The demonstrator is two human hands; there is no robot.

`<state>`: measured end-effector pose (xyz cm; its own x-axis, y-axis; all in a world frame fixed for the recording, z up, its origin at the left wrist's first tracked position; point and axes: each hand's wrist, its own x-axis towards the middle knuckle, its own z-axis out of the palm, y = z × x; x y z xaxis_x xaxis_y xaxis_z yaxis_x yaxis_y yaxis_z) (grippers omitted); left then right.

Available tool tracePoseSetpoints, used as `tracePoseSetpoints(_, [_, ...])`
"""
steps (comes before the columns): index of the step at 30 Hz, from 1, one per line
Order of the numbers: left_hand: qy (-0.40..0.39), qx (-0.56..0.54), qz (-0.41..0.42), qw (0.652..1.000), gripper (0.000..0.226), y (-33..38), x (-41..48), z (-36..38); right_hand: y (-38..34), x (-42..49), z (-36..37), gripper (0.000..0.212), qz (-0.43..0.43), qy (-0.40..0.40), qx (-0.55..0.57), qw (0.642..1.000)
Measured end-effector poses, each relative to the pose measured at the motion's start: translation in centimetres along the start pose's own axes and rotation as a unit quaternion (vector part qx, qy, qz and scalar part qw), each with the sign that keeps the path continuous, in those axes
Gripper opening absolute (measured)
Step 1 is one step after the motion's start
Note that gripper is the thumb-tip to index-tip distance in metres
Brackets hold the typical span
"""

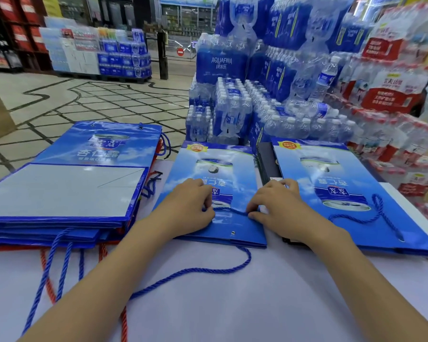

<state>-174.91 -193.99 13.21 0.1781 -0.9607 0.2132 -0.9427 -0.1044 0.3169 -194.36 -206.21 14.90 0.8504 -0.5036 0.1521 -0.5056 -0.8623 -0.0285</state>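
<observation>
A flat blue paper gift bag (215,169) lies on the white table (232,304) in front of me. Across its near end runs a blue rope handle (230,210). My left hand (185,206) pinches this rope at its left, and my right hand (279,206) pinches it at its right, both resting on the bag. The rope's loose end (195,270) trails out of the bag's near edge and over the table towards me.
A stack of flat blue bags (67,191) with blue and red rope handles lies at the left. Another flat bag (344,193) with its rope lies at the right, over dark sheets (267,161). Packs of bottled water (245,99) rise behind the table.
</observation>
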Motion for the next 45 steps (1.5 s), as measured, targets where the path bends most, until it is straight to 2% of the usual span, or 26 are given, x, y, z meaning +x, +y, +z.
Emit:
tracePoseSetpoints(7, [-0.036, 0.040, -0.048, 0.997, 0.024, 0.6, -0.5, -1.1, -0.1, -0.1, -0.1, 0.020, 0.034, 0.008, 0.002, 0.999])
tracePoseSetpoints(11, [-0.049, 0.044, -0.063, 0.996, 0.022, 0.6, -0.6, -1.3, -0.1, -0.2, -0.2, 0.017, 0.028, 0.003, 0.007, 1.000])
tracePoseSetpoints(14, [-0.031, 0.031, -0.036, 0.998, 0.011, 0.6, -0.8, -1.3, -0.1, -0.2, -0.1, 0.016, 0.017, 0.009, 0.016, 1.000])
tracePoseSetpoints(17, [-0.013, -0.039, 0.025, 0.999, 0.032, 1.1, -1.0, -0.9, -0.1, -0.2, 0.0, 0.017, 0.004, 0.025, 0.032, 0.999])
tracePoseSetpoints(20, [-0.026, -0.113, 0.060, 0.991, 0.039, 2.7, -1.0, -0.1, -0.1, -0.3, -0.2, 0.016, -0.010, 0.029, 0.051, 0.998])
tracePoseSetpoints(22, [-0.025, -0.122, 0.059, 0.990, 0.031, 3.4, -0.8, 0.2, -0.2, -0.4, -0.4, 0.017, -0.019, 0.031, 0.062, 0.997])
tracePoseSetpoints(26, [0.025, -0.144, 0.068, 0.987, 0.010, 3.6, -0.4, 0.2, -0.1, -0.5, -0.5, 0.018, -0.035, 0.042, 0.079, 0.995])
tracePoseSetpoints(32, [0.045, -0.165, 0.072, 0.983, 0.008, 3.2, -0.4, 0.4, -0.2, -0.7, -0.9, 0.012, -0.037, 0.059, 0.138, 0.988])
tracePoseSetpoints(35, [0.050, -0.166, 0.072, 0.982, 0.008, 3.1, -0.5, 0.1, 0.0, -0.8, -0.9, 0.006, -0.047, 0.036, 0.170, 0.984])
tracePoseSetpoints(36, [0.045, -0.166, 0.070, 0.983, 0.009, 3.0, -0.5, -0.1, 0.1, -1.0, -1.0, 0.011, -0.045, 0.013, 0.179, 0.983])
tracePoseSetpoints(39, [0.028, -0.150, 0.080, 0.985, 0.011, 2.6, -0.8, -0.8, 0.4, -1.7, -1.4, 0.048, -0.041, -0.067, 0.157, 0.984])
tracePoseSetpoints(40, [0.025, -0.138, 0.093, 0.986, 0.012, 2.5, -0.9, -0.9, 0.2, -2.1, -1.8, 0.053, -0.042, -0.084, 0.144, 0.985])
tracePoseSetpoints(45, [-0.016, -0.129, 0.133, 0.983, 0.011, 2.0, -1.0, -1.1, 0.1, -2.6, -2.3, 0.050, -0.027, -0.114, 0.134, 0.984])
